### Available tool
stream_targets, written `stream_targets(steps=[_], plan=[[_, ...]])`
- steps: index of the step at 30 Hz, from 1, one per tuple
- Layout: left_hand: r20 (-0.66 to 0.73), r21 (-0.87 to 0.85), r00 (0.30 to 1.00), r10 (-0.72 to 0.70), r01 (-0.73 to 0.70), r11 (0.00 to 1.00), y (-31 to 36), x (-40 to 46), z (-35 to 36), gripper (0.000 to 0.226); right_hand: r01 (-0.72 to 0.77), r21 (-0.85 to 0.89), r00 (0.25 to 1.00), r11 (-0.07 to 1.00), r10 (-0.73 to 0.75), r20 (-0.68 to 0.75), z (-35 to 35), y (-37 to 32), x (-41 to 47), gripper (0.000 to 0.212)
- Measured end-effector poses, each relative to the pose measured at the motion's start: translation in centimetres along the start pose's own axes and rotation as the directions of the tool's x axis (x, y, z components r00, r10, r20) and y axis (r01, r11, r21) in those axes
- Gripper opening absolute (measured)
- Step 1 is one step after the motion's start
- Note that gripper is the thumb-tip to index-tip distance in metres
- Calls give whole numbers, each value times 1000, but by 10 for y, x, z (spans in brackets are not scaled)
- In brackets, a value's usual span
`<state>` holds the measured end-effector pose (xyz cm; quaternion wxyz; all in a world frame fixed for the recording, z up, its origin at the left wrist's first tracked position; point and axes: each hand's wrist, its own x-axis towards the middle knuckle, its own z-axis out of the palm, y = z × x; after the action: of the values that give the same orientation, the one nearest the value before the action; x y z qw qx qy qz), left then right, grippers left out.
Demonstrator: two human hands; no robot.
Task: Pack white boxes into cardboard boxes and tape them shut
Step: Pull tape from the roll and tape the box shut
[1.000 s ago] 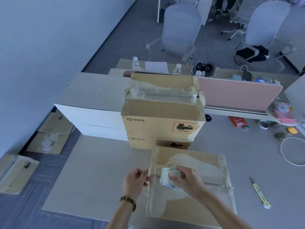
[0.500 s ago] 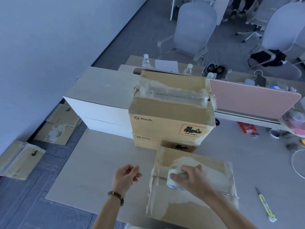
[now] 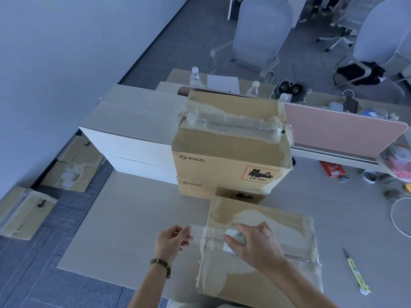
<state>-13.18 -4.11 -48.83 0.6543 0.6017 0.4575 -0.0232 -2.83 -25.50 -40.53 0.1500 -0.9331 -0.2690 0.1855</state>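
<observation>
Moved: your left hand (image 3: 172, 240) has swung out past the near box's left edge and now pinches the free end of the clear tape (image 3: 196, 232), where half a second ago it hung away from the box with nothing in it; a stretch of tape now spans from that hand to the roll.
Right hand: your right hand (image 3: 255, 242) keeps its grasp on the tape roll (image 3: 233, 240), pressed onto the top of the near box much as before.
Near box: the cardboard box (image 3: 258, 258) in front of you sits on the table (image 3: 133, 218) with its flaps down, and the tape has yet to be laid along the seam.
Done: two stacked boxes (image 3: 229, 152) behind it look taped already.
Left: you likely have this seam to seal, and the white boxes (image 3: 133, 130) stacked at the left suggest more packing.
Cutter: the yellow knife (image 3: 355, 273) lies on the table to your right, well apart from both hands.
</observation>
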Motion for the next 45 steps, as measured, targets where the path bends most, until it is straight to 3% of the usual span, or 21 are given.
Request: stream_targets(steps=[8, 16, 21, 25, 27, 30, 32, 34, 36, 38, 40, 42, 45], plan=[[-44, 24, 998, -55, 56, 998, -18, 7, 18, 24, 12, 36, 1000, 999, -12, -12, -1, -5, 2, 52], [-40, 44, 991, -125, 127, 991, -30, 14, 34, 30, 29, 81, 999, 996, -27, -24, 11, 7, 9, 66], [14, -46, 981, -196, 196, 979, -36, 16, 44, 30, 39, 74, 998, 997, -35, -54, 15, 9, 11, 70], [58, -107, 948, -312, 317, 942, -36, 21, 47, 38, 54, 105, 997, 993, -47, -64, 13, 10, 13, 62], [55, -11, 942, -330, 331, 944, -35, 21, 46, 48, 62, 111, 997, 992, -56, -60, 11, 8, 13, 57], [5, 268, 993, -119, 113, 957, -29, 16, 42, 39, 67, 110, 997, 992, -62, -49, 12, 8, 13, 56], [88, 234, 993, 73, -92, 968, -19, 5, 40, 32, 67, 126, 996, 990, -60, -62, 15, 11, 14, 57], [252, -51, 951, 180, -173, 984, -13, -5, 41, 57, 66, 134, 996, 989, -57, -70, 18, 13, 14, 58], [424, -128, 863, 274, -242, 962, -11, -15, 44, 83, 58, 138, 996, 989, -47, -81, 19, 13, 14, 58], [509, 15, 792, 338, -400, 916, -16, -19, 50, 95, 61, 139, 995, 988, -49, -92, 20, 14, 14, 58], [502, 169, 755, 423, -565, 808, -26, -17, 59, 107, 92, 164, 991, 982, -75, -107, 20, 16, 15, 53], [474, 289, 767, 432, -599, 747, -31, -17, 64, 122, 163, 199, 981, 966, -137, -138, 21, 17, 15, 45], [449, 308, 792, 414, -572, 761, -27, -18, 66, 130, 204, 321, 973, 925, -156, -169, 20, 15, 14, 40]])
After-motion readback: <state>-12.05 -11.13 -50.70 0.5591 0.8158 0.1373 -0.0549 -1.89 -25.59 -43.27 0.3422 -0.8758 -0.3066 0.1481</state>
